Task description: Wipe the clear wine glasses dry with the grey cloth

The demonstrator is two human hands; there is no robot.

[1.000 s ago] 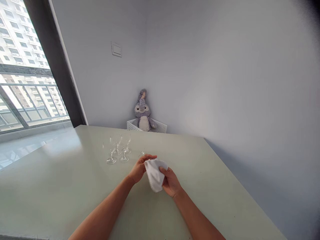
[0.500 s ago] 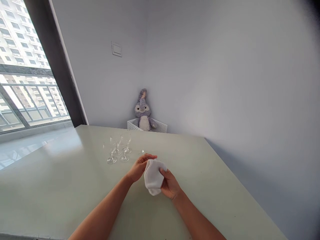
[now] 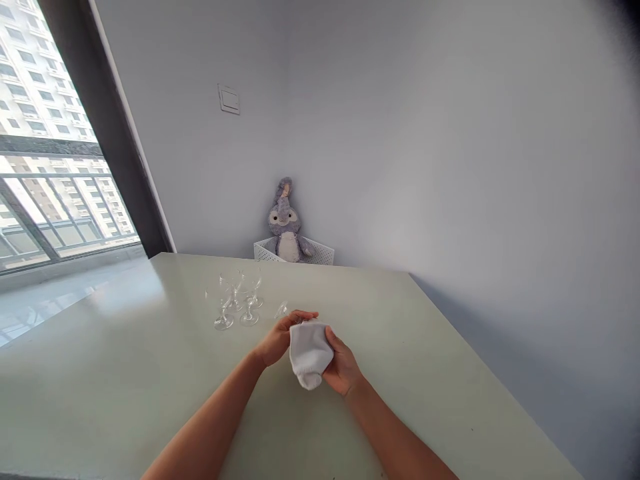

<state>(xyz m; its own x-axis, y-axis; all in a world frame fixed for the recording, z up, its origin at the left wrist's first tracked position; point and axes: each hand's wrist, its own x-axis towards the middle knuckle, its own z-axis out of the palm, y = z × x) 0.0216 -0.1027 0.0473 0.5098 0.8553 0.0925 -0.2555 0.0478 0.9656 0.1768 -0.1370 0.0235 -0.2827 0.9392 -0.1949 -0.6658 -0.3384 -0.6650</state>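
Note:
A white cloth (image 3: 310, 353) is held up above the table between both hands. My right hand (image 3: 344, 363) is closed on its right side, thumb at the upper edge. My left hand (image 3: 281, 339) is behind the cloth's upper left, its fingers curved round a clear glass piece that is mostly hidden by hand and cloth. Just beyond my left hand, part of a glass (image 3: 281, 309) shows, apparently a stem and foot. Several clear stemmed glasses (image 3: 249, 313) stand upright in a group to the left.
The pale green table (image 3: 420, 400) reaches to the grey wall. Behind its far edge, a purple plush toy (image 3: 288, 247) sits in a white perforated basket (image 3: 320, 253). A window is at the far left.
The cloth has turned and now hangs flatter over the front. My right thumb has moved to the cloth's upper edge. More of the glass behind my left hand shows.

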